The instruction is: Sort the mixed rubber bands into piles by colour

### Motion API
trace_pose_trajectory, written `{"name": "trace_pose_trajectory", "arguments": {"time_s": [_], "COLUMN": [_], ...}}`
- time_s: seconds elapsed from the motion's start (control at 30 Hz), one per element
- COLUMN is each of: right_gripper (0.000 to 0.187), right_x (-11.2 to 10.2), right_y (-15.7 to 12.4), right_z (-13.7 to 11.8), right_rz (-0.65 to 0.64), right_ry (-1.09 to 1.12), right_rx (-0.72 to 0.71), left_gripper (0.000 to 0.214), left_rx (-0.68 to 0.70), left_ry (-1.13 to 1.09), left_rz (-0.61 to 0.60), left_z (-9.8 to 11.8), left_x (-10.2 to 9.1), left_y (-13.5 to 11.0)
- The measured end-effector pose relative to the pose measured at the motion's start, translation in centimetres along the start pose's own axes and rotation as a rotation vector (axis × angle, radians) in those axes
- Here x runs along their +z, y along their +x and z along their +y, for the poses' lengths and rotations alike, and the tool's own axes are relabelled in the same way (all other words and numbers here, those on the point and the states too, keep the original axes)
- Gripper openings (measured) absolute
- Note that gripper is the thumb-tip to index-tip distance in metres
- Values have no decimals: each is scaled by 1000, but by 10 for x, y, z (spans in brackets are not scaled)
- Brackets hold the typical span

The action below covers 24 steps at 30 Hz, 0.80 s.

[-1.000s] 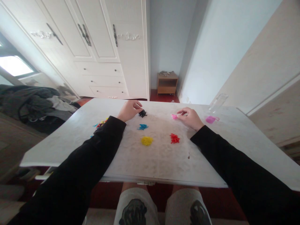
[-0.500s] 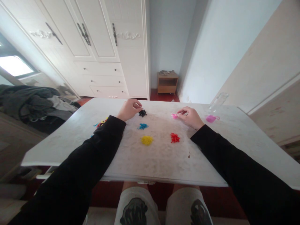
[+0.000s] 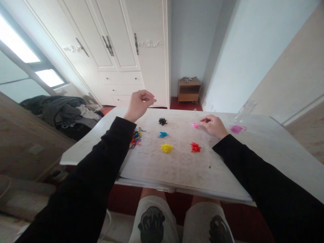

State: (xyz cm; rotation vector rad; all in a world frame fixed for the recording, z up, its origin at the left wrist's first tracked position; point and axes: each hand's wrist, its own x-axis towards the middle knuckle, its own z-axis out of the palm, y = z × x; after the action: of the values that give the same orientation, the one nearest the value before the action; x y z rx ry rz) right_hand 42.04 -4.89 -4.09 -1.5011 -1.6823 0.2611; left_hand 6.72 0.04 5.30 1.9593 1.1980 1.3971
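Raised over the far edge of the table is my left hand, thumb and fingertips brought together; anything between them is too small to make out. Below and right of it lies a pile of small black bands. My right hand rests low at the right edge of a small pink pile, its fingertips pinched and touching there; what they grip is hidden. Small blue, yellow and red piles lie nearer me. A mixed multicoloured heap is partly covered by my left sleeve.
On the white table, a clear plastic bottle and a flat pink-purple item lie to the right. Dark clothes are heaped beyond the left side. A white wardrobe and a small wooden cabinet stand behind.
My left hand has lifted up and away from the black pile. My right hand stays at the pink pile. The view has turned left, uncovering more of the multicoloured heap.
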Motion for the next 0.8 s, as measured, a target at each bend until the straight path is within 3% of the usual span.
{"name": "trace_pose_trajectory", "arguments": {"time_s": [0.13,0.3,0.43,0.57,0.8], "right_gripper": [13,14,15,16,16], "right_x": [1,4,4,2,2], "right_y": [0,1,0,-1,-2], "right_z": [1,4,3,1,-1], "right_rz": [14,0,-5,-17,-22], "right_ry": [12,29,34,31,23], "right_rx": [2,-26,-31,-14,-24], "left_gripper": [16,13,11,9,9], "left_rx": [-16,-26,-85,-135,-103], "left_ry": [138,438,561,631,607], "left_rz": [-190,-391,-548,-607,-655], "left_z": [6,-10,-22,-31,-41], "left_x": [-39,-69,-71,-67,-66], "left_y": [-15,-43,-56,-58,-55]}}
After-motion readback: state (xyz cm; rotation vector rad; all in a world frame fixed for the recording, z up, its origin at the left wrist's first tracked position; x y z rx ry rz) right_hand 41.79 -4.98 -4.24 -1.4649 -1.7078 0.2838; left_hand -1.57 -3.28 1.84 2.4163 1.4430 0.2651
